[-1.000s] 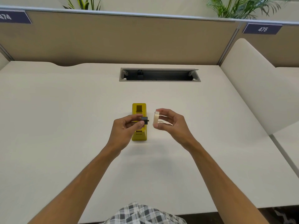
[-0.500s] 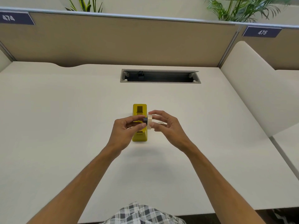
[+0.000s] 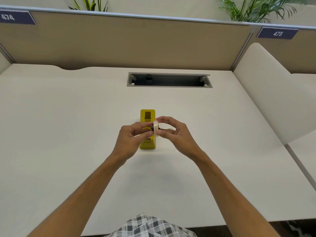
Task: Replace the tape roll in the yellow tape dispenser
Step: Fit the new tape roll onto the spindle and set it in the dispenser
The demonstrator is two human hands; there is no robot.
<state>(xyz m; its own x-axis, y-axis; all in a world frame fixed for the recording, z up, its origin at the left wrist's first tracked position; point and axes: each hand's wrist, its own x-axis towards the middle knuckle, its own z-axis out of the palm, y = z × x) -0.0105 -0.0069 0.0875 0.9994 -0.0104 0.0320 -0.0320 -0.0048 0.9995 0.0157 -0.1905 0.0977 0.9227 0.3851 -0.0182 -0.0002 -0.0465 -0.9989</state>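
The yellow tape dispenser (image 3: 147, 117) stands on the white desk (image 3: 68, 134), its top slot open, partly hidden behind my hands. My left hand (image 3: 131, 139) pinches a small black spindle (image 3: 152, 127) just above the dispenser. My right hand (image 3: 176, 134) holds a cream tape roll (image 3: 155, 128) by its rim. The roll sits around the spindle, whose black tip pokes out on the right side. A small pale object (image 3: 169, 129) lies on the desk behind my right fingers; too hidden to identify.
A grey cable tray opening (image 3: 169, 80) is cut into the desk behind the dispenser. A tan partition (image 3: 136, 43) closes the back, a cream side panel (image 3: 273, 93) the right. The desk's front edge runs near my checked clothing (image 3: 150, 226).
My hands have come together. The tape roll, held apart to the right a second ago, now sits over the black spindle.
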